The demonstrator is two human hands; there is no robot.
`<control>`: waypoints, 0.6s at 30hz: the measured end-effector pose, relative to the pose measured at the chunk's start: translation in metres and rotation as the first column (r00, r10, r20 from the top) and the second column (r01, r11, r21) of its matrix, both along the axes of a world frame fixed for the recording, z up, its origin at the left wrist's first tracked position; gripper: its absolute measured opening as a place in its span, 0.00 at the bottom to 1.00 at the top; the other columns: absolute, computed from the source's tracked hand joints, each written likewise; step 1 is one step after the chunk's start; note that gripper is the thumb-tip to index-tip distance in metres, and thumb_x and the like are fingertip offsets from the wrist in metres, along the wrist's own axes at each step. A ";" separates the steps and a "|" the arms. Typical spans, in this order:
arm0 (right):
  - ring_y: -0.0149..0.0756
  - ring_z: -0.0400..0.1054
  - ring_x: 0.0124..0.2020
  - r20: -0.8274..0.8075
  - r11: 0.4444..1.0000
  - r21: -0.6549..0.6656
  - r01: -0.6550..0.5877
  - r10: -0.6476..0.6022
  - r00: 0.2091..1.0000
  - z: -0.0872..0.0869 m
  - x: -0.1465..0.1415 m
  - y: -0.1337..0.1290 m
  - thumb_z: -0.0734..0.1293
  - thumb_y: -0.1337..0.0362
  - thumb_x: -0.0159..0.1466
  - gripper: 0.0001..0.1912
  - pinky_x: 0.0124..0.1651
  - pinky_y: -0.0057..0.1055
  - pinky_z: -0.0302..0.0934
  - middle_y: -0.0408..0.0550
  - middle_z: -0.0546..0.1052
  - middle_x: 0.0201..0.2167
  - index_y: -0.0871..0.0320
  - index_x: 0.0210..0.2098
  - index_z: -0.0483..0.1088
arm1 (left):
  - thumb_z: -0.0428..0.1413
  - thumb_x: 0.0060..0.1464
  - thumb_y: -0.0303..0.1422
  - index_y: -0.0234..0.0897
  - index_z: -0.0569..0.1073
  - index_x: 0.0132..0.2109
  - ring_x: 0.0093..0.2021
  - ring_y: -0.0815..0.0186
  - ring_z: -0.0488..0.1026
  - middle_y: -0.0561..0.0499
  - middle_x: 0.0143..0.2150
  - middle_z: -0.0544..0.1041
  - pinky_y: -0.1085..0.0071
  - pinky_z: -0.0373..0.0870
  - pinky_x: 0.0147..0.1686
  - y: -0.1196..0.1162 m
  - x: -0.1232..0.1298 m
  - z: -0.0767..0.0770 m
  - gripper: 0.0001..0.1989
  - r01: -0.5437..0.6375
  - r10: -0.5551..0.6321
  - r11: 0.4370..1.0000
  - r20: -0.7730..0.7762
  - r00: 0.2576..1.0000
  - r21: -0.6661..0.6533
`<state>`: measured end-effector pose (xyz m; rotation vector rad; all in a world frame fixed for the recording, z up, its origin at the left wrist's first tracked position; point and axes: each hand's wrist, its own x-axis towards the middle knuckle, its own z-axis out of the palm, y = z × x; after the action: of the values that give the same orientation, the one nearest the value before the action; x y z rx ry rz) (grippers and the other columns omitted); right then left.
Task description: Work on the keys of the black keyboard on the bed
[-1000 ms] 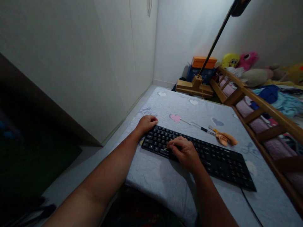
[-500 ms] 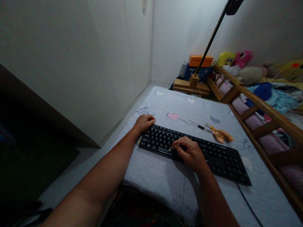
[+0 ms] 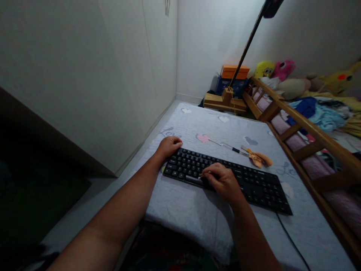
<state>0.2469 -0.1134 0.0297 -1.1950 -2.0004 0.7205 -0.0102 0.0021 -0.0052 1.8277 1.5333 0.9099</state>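
A black keyboard (image 3: pixel 256 188) lies at a slant on the cloth-covered table. My left hand (image 3: pixel 169 146) is closed on its far left corner, thumb and fingers at the edge. Over the lower middle of the keys, my right hand (image 3: pixel 221 178) pinches a thin, white-tipped stick that looks like a cotton swab (image 3: pixel 200 177). The swab's tip is at the space bar (image 3: pixel 193 180); most of the stick is hidden by the fingers.
Beyond the keyboard lie a thin metal tool with a black grip (image 3: pixel 235 149), a small brush (image 3: pixel 246 149) and a crumpled orange cloth (image 3: pixel 258 159). A cable (image 3: pixel 291 241) runs toward me. A wooden bed rail (image 3: pixel 299 116) borders the right, a pale cabinet (image 3: pixel 113 82) the left.
The view has shifted slightly, so everything sits a little further left. My right hand and the swab tip have moved slightly along the space bar; my left hand keeps its place on the corner.
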 end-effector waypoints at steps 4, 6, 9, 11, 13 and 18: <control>0.38 0.72 0.37 -0.002 0.999 -0.030 0.024 -0.024 1.000 0.001 0.008 -0.004 0.65 0.68 0.62 0.09 0.42 0.35 0.66 0.49 0.79 0.32 0.55 0.33 0.78 | 0.54 0.50 0.39 0.35 0.80 0.33 0.34 0.61 0.76 0.49 0.31 0.81 0.68 0.69 0.36 0.000 0.000 -0.001 0.13 -0.008 0.008 1.000 0.002 1.000 -0.002; 0.39 0.72 0.37 -0.008 0.999 -0.037 0.033 -0.033 0.999 0.002 0.011 -0.006 0.65 0.67 0.63 0.09 0.42 0.36 0.66 0.49 0.79 0.32 0.54 0.32 0.78 | 0.55 0.50 0.39 0.35 0.80 0.33 0.34 0.61 0.76 0.49 0.30 0.81 0.68 0.69 0.36 0.001 0.000 -0.001 0.13 -0.009 0.009 1.000 0.003 1.000 -0.003; 0.39 0.72 0.37 -0.018 0.998 -0.038 0.048 -0.049 0.999 0.004 0.015 -0.009 0.64 0.67 0.63 0.10 0.43 0.36 0.65 0.48 0.79 0.32 0.54 0.32 0.78 | 0.55 0.50 0.39 0.36 0.81 0.34 0.34 0.61 0.76 0.49 0.30 0.81 0.68 0.69 0.36 0.002 0.000 -0.003 0.13 -0.010 0.010 1.000 0.005 1.000 -0.002; 0.39 0.73 0.37 -0.014 0.997 -0.048 0.052 -0.053 0.998 0.005 0.018 -0.011 0.64 0.67 0.63 0.10 0.44 0.36 0.65 0.49 0.79 0.32 0.55 0.32 0.78 | 0.55 0.50 0.39 0.36 0.81 0.34 0.34 0.61 0.76 0.49 0.30 0.81 0.68 0.69 0.37 0.002 0.000 -0.003 0.14 -0.009 0.009 1.000 0.005 1.000 -0.001; 0.39 0.73 0.38 -0.013 0.997 -0.060 0.057 -0.058 0.998 0.005 0.022 -0.012 0.64 0.66 0.63 0.10 0.43 0.36 0.65 0.49 0.79 0.32 0.55 0.32 0.78 | 0.55 0.49 0.39 0.35 0.81 0.34 0.34 0.61 0.76 0.49 0.30 0.81 0.68 0.69 0.36 0.002 0.000 -0.003 0.14 -0.007 0.007 1.000 0.005 1.000 0.000; 0.38 0.73 0.37 -0.019 0.995 -0.055 0.087 -0.089 0.996 0.003 0.031 -0.016 0.64 0.66 0.63 0.10 0.43 0.35 0.66 0.49 0.79 0.32 0.55 0.32 0.78 | 0.55 0.49 0.39 0.35 0.81 0.34 0.34 0.61 0.76 0.48 0.31 0.81 0.68 0.69 0.36 0.002 0.000 -0.002 0.14 0.001 -0.001 1.000 0.010 1.000 0.004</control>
<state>0.2777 -0.1294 0.0331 -1.2932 -1.9088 0.7446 -0.0102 0.0039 -0.0074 1.8242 1.5257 0.9213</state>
